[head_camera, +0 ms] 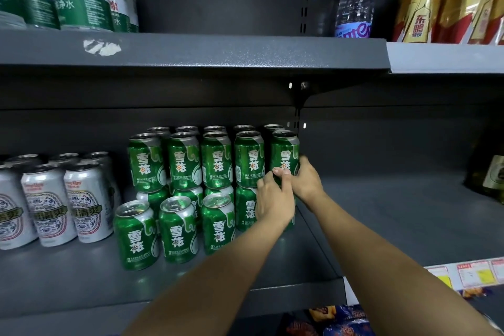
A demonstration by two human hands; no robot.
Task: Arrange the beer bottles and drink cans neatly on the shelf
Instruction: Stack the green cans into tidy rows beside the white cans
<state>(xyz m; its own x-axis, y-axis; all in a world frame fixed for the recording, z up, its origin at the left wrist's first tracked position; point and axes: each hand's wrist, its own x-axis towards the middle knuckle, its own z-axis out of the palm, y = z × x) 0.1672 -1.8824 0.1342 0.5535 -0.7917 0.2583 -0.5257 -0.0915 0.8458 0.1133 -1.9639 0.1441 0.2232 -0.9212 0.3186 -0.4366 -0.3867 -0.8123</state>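
Glossy green cans [185, 162] stand stacked two high on the speckled grey metal shelf [191, 53]; right hand [305, 181] grips the rightmost upper can [284, 154], left hand [274, 200] rests flat, fingers straight, on the can below

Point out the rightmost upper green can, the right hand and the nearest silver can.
Rightmost upper green can [284, 150]: head view, label.
Right hand [306, 181]: head view, back of hand.
Nearest silver can [88, 203]: head view, label.

Shop: metal shelf [191, 49] stocked with rows of cans [215, 161], bottles [354, 5], price tags [473, 273] on shelf edge.
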